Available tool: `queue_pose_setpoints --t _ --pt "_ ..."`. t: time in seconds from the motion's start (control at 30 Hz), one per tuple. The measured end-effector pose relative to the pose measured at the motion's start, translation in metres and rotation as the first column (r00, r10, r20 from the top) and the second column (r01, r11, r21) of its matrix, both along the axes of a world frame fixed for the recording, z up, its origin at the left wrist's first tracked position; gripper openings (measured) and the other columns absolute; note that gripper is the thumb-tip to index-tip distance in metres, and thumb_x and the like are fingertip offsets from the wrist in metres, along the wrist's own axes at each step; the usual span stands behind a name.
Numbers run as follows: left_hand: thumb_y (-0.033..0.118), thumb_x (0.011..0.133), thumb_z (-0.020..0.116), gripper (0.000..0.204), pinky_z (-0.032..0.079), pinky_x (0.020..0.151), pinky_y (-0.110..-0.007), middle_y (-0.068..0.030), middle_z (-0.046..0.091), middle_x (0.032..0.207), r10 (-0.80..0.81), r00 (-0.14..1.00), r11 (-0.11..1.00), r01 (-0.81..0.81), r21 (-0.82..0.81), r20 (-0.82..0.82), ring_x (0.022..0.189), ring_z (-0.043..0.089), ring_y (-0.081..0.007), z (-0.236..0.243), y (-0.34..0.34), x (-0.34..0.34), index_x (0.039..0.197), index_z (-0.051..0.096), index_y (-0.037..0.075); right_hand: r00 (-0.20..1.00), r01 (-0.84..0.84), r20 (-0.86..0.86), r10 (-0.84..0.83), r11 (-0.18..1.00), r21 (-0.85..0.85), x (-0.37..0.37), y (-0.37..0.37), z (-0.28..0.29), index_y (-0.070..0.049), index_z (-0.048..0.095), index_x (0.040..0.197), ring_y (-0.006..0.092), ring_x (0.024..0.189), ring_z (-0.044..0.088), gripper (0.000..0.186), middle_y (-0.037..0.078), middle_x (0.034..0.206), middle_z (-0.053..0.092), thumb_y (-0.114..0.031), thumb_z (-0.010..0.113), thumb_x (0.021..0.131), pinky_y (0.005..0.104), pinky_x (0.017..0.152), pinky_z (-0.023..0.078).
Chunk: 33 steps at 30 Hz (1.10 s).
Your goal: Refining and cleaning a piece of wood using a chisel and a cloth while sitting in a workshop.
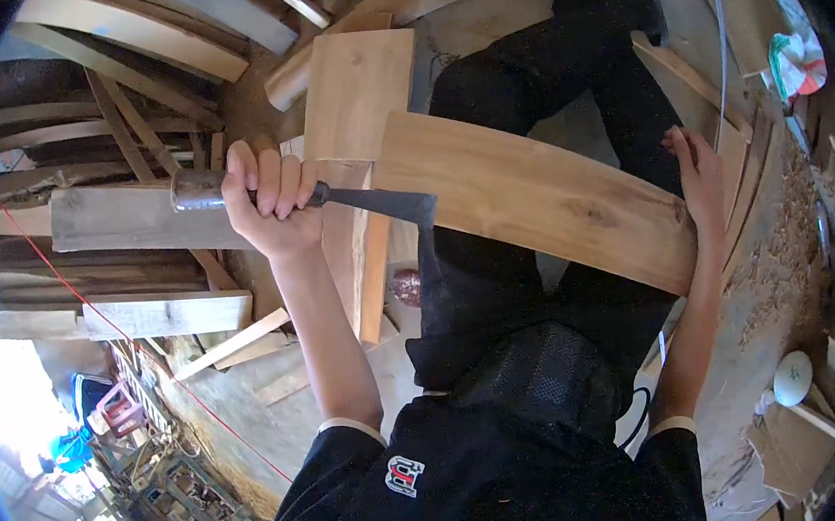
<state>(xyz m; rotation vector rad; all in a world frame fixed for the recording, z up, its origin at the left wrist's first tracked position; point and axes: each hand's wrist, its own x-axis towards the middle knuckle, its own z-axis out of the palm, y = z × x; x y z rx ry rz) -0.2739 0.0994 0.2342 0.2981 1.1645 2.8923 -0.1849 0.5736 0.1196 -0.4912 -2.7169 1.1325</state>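
Note:
My left hand [270, 194] is wrapped round the dark handle of a wood chisel [382, 204]. The flat blade points right and overlaps the lower left edge of a long pale wooden board [541, 183]; I cannot tell whether they touch. This board lies across my legs, its left end over or against another wooden board [356, 91]. At the opposite end, my right hand [698, 168] is just past the board, its forearm alongside the end edge. The right hand's fingers are loosely stretched, with nothing visible in them.
Stacked planks [122, 118] fill the left side. A thin red line [87, 277] runs diagonally at lower left, near a machine frame [196, 513]. Wood shavings [773, 246] cover the floor at right, near a pale rounded object [793, 378]. A reddish round object [406, 287] sits left of my legs.

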Motion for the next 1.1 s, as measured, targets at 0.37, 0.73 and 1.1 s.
queue_pose_setpoints --t 0.37,0.73,1.1 --pt "0.025 0.103 0.044 0.028 0.03 0.045 -0.023 0.008 0.034 0.049 -0.087 0.996 0.996 0.088 0.021 -0.007 0.041 0.028 -0.0047 -0.004 0.027 0.012 0.076 0.04 0.016 1.0 -0.017 0.009 0.017 0.998 0.054 -0.001 0.005 -0.008 0.003 0.065 0.108 0.0179 0.089 0.067 0.037 0.011 0.094 0.071 -0.031 0.052 0.104 0.0294 0.083 0.049" --pt "0.024 0.103 0.042 0.029 0.03 0.046 -0.023 0.0076 0.032 0.049 -0.089 0.996 0.996 0.089 0.001 -0.028 0.041 0.027 -0.0048 0.0 0.033 0.019 0.075 0.04 0.016 0.999 0.006 0.032 -0.009 0.996 0.091 0.0 -0.005 0.003 0.003 0.065 0.109 0.0182 0.091 0.067 0.037 0.012 0.095 0.071 -0.032 0.053 0.103 0.0294 0.084 0.049" --pt "0.024 0.102 0.043 0.027 0.03 0.046 -0.024 0.0076 0.03 0.049 -0.056 0.998 0.996 0.054 -0.073 -0.034 0.041 0.025 -0.005 -0.001 0.046 0.029 0.076 0.039 0.016 1.0 -0.003 0.016 0.003 1.0 0.031 0.001 -0.001 -0.007 0.001 0.065 0.112 0.0187 0.095 0.068 0.033 0.013 0.096 0.071 -0.029 0.054 0.103 0.0298 0.086 0.05"
